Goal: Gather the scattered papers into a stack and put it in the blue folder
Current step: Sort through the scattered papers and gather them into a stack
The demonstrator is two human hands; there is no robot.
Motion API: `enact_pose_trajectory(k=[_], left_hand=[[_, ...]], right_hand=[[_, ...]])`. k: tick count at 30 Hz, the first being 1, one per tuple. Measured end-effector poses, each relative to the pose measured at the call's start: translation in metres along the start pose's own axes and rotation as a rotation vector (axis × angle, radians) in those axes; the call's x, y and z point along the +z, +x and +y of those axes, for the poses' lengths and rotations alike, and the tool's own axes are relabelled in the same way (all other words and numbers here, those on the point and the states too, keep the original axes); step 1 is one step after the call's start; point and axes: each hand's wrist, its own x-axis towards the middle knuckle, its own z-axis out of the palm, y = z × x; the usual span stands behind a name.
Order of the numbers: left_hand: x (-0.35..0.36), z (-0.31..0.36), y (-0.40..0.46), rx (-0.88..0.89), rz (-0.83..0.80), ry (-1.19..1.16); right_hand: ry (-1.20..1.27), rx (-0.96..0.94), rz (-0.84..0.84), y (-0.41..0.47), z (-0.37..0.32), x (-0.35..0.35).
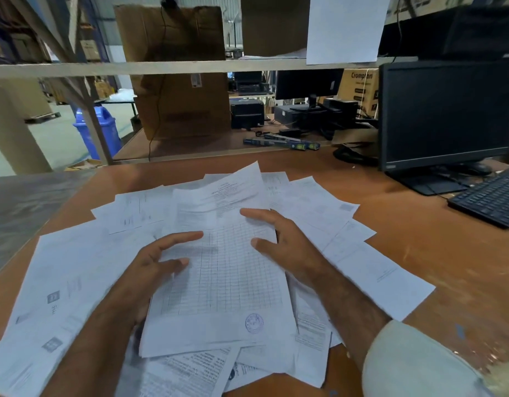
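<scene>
Several white printed papers lie fanned and overlapping across the brown desk. On top in the middle is a gridded sheet with a round blue stamp near its lower edge. My left hand rests on that sheet's left edge, fingers spread. At the sheet's upper right my right hand lies flat on the pile, fingers apart. Neither hand grips anything. No blue folder is in view.
A black monitor and keyboard stand at the right. A shelf rail crosses above the desk, with a cardboard box behind it. A blue bin stands on the floor at far left.
</scene>
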Motion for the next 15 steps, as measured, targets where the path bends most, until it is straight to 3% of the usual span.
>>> enact_pose_trajectory(k=[2, 3, 5, 8, 10, 13, 15], left_hand=[[-0.003, 0.002, 0.001, 0.007, 0.035, -0.092], [-0.007, 0.002, 0.003, 0.003, 0.065, -0.139], [-0.019, -0.001, 0.005, -0.016, 0.133, -0.196], [-0.040, -0.010, 0.006, -0.039, 0.212, -0.222], [-0.053, -0.014, 0.006, -0.051, 0.260, -0.218], [-0.069, -0.019, 0.006, -0.045, 0.305, -0.208], [-0.076, -0.023, 0.007, -0.038, 0.319, -0.202]], right_hand=[[0.086, 0.041, 0.033, 0.002, -0.002, -0.001], [0.014, 0.065, 0.088, 0.003, -0.001, -0.003], [-0.356, 0.159, 0.108, 0.000, 0.005, -0.007], [-0.819, 0.348, -0.151, -0.006, 0.014, -0.012], [-0.803, 0.383, -0.194, -0.007, 0.017, -0.018], [-0.647, 0.318, -0.042, -0.009, 0.016, -0.032], [-0.644, 0.302, -0.073, -0.010, 0.014, -0.036]])
